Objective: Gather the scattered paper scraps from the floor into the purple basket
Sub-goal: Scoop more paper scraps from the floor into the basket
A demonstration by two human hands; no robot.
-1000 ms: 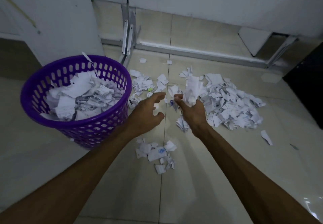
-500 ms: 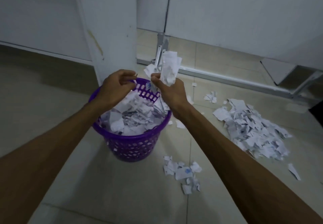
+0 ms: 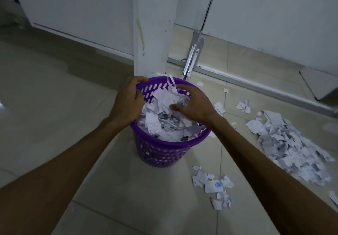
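Both hands (image 3: 128,101) over purple basket (image 3: 164,148) | palms hidden | grip unclear

Legible text: none.
Paper scraps (image 3: 213,185) on the floor, nearer than both hands, carry a blue mark, possibly handwriting, too blurred to read; basket scraps (image 3: 153,123) likewise.

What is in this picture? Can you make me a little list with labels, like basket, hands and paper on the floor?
basket: purple basket, upright on the floor, heaped with paper scraps
left hand: at the basket's left rim, fingers curled over it
right hand: over the paper in the basket, fingers spread
big pile: on the floor, right of the basket
small pile: on the floor, nearer than the basket
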